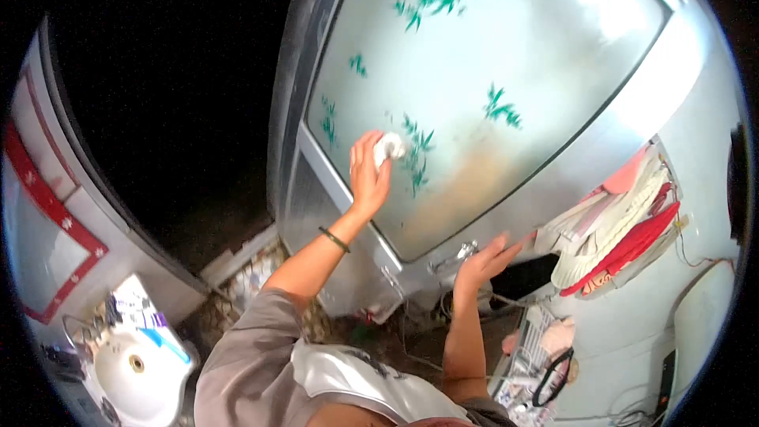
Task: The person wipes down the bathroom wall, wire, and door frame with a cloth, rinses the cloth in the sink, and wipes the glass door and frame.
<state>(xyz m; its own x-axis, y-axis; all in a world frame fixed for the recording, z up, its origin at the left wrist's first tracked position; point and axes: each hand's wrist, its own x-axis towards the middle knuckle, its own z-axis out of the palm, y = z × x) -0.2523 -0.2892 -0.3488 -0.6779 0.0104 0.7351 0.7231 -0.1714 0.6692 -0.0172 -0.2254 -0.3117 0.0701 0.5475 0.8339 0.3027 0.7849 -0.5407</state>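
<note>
My left hand point(368, 174), with a dark bracelet on the wrist, is closed on a crumpled white cloth or tissue point(389, 149). It presses that wad to the frosted glass panel point(443, 71) of a metal-framed door, beside a printed green leaf pattern point(417, 156). My right hand point(484, 265) is raised near the door handle point(466, 249), its fingers stretched out with nothing in them. Whether it touches the door frame I cannot tell.
A white washbasin point(138, 368) with a blue item on its rim stands at lower left. Clothes and towels point(621, 225) hang on the right wall. A white rack point(534, 348) with small items is below them. The doorway at left opens onto darkness.
</note>
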